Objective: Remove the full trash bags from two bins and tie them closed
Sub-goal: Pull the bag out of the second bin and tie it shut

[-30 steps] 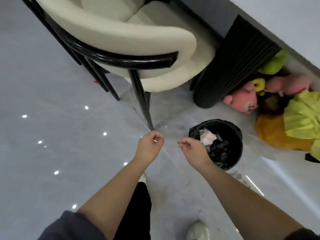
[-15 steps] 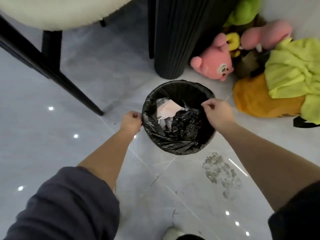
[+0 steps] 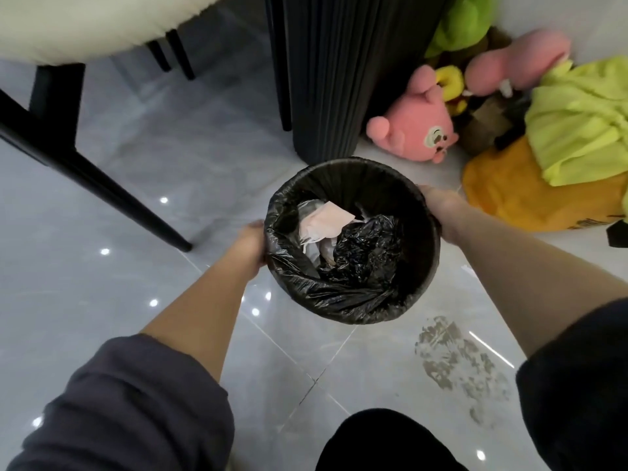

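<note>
the black trash bag (image 3: 326, 297) lines the round bin (image 3: 429, 263) on the tiled floor (image 3: 170, 158), just in front of the ribbed black pedestal (image 3: 333, 79), and holds crumpled pale paper (image 3: 323, 222) and a wad of black plastic (image 3: 363, 249). my left hand (image 3: 251, 244) and right hand (image 3: 438, 210) sit against opposite sides of the rim with fingers curled out of sight, so i cannot tell whether they have the film pinched. i'd peel the turned-over edge free all round, gather it inward, then lift straight up so nothing spills or snags on the rim.
</note>
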A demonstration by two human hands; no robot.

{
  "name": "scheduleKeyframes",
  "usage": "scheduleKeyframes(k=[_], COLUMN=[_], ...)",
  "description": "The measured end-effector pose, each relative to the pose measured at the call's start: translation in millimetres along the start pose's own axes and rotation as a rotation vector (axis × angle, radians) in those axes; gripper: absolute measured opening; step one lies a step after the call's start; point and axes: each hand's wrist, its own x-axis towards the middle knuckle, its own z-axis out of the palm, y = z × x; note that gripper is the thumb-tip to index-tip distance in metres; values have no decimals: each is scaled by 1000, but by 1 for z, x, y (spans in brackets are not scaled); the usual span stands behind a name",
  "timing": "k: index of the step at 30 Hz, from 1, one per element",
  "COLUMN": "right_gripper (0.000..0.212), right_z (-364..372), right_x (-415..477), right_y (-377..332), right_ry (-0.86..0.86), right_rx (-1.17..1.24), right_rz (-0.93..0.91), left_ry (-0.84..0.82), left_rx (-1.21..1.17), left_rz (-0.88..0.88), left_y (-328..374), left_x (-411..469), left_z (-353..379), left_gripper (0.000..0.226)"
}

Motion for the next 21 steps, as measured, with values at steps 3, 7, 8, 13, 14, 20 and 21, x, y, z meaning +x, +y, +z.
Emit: scheduleKeyframes(k=[3, 7, 8, 13, 14, 20, 21], right_gripper=[29, 25, 24, 34, 36, 28, 29], right_z=[-2, -3, -3, -6, -8, -13, -14], right_x=[-1, -19, -24, -41, -42, -33, -32], right_y=[-5, -16, -16, 6, 13, 22, 21], right_ry=[177, 352, 364, 336, 319, 281, 298], right_rx=[-97, -265, -270, -405, -455, -561, -549], right_rz=[-229, -612, -670, -623, -581, -550, -543], left_ry=[73, 221, 262, 359, 356, 414, 409], left_rx=[-101, 41, 94, 334, 423, 596, 593], left_rz=[136, 458, 545, 688, 666, 619, 622], left_y=[9, 29, 35, 31, 23, 12, 16], left_x=[-1, -12, -18, -52, -57, -64, -63], left_z=[0, 2, 3, 8, 8, 20, 25], left_gripper=[13, 14, 13, 11, 15, 15, 14])
